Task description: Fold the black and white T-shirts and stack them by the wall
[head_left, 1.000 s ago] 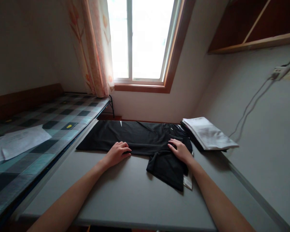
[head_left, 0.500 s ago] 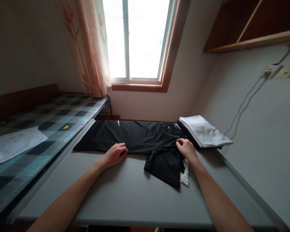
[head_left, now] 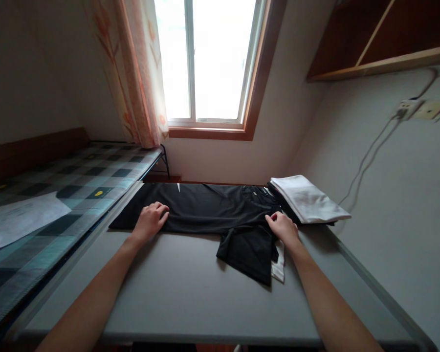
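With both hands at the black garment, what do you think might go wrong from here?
The black garment already shows ripples, so dragging the left hand across it could add creases. Its near flap juts toward the right forearm, which might catch it. The right hand is close to the folded white cloth, so an outward swing may nudge that askew.

We are looking from a single head-worn camera, facing forward and down over the counter [head_left: 190,293]. We are seeing our hands close, the window [head_left: 216,63] farther off.

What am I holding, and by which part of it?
The black garment: your right hand seems to pinch it near the sleeve; your left hand rests on it.
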The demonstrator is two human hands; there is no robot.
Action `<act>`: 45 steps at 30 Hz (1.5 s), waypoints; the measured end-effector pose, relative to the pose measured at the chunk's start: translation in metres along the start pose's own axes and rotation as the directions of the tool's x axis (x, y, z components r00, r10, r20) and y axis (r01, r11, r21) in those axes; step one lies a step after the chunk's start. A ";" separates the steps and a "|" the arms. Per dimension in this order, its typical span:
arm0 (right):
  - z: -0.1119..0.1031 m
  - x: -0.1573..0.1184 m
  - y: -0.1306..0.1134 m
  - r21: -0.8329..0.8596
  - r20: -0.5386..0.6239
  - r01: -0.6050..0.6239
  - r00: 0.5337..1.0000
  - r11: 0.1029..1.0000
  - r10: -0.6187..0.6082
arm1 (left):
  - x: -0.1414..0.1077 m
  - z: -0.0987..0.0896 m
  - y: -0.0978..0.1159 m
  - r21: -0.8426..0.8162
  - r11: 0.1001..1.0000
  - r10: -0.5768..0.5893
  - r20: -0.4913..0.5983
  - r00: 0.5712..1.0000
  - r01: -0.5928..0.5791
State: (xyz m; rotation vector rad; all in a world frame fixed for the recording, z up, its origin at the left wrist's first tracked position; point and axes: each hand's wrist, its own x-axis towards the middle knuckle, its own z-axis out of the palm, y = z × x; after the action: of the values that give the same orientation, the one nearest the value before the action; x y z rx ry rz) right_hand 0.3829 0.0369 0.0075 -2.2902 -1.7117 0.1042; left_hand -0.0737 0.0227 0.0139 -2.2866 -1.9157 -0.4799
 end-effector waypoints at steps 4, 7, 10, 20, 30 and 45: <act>0.002 0.001 -0.001 0.024 -0.039 0.031 0.999 0.999 -0.030 | 0.002 0.008 -0.018 0.068 0.980 -0.183 -0.031 0.983 0.185; 0.002 0.002 -0.001 0.096 -0.055 0.006 0.999 0.995 -0.001 | 0.002 0.011 -0.024 0.083 0.950 -0.304 0.022 0.952 0.302; 0.003 0.004 0.001 0.160 -0.057 -0.010 0.998 0.987 0.020 | 0.002 0.009 -0.030 0.093 0.900 -0.432 0.050 0.900 0.427; 0.009 0.011 0.011 0.335 -0.100 0.120 0.991 0.935 -0.092 | -0.001 0.000 -0.056 0.161 0.729 -0.669 -0.033 0.742 0.665; 0.006 0.014 0.016 0.340 -0.041 0.110 0.994 0.934 -0.102 | 0.001 -0.006 -0.059 0.165 0.684 -0.715 -0.041 0.698 0.711; 0.007 0.007 0.009 0.180 -0.006 0.078 0.997 0.981 -0.078 | 0.006 0.003 -0.057 -0.047 0.754 -0.657 -0.040 0.753 0.656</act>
State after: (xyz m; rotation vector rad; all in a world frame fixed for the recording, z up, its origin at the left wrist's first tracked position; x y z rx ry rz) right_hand 0.3918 0.0428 -0.0007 -2.0911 -1.7150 0.2346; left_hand -0.1282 0.0401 0.0069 -1.5076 -2.6702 -0.6241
